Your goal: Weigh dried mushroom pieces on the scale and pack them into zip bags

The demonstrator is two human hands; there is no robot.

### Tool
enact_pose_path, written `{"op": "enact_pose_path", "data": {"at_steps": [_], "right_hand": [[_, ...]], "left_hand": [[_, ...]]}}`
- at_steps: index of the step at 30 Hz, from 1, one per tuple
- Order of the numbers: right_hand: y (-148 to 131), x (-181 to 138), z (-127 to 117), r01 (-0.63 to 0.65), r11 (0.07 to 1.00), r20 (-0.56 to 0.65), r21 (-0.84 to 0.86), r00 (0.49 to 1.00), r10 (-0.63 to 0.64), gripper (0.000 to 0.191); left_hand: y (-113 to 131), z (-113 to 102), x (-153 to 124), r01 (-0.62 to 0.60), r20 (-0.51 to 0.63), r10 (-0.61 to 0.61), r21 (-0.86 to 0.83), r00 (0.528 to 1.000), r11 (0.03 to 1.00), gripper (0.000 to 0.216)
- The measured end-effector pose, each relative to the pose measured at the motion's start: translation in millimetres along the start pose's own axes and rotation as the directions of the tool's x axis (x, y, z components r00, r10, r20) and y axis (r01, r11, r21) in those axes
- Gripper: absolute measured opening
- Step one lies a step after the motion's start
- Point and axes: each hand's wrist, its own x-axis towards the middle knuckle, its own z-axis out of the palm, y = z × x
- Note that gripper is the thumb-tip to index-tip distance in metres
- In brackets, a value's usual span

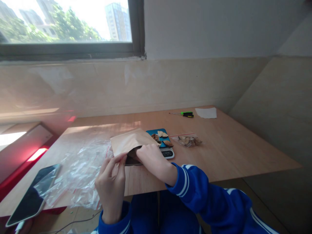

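Paper bag [129, 139] is pinched by my left hand [111, 177]; my right hand [153, 158] reaches in, grip hidden. Some dry bits [162, 134] are on the scale [172, 152]; what's left, I can't see.

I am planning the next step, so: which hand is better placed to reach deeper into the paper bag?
Probably the right hand: it reaches into the open paper bag, while the left hand pinches the bag's edge, apparently steadying it.
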Motion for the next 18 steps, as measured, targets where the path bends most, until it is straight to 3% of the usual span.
{"op": "enact_pose_path", "data": {"at_steps": [6,11,18], "right_hand": [[-3.6,-9.0,2.6,0.063,0.998,-0.157,-0.002,0.986,-0.062,0.019],[3.2,-23.3,4.4,0.147,0.987,-0.204,-0.062,0.966,-0.156,0.024],[12.5,-27.4,12.9,0.121,0.992,-0.265,0.023,0.958,-0.111,0.023]], "left_hand": [[-5.4,-4.1,1.0,0.044,-0.010,-0.044,-0.025,0.999,0.999,0.013],[-8.4,-5.0,2.5,0.072,-0.026,-0.073,-0.015,0.997,0.997,0.013],[-7.8,-3.8,3.1,0.054,-0.022,-0.054,-0.022,0.998,0.998,0.012]]}}
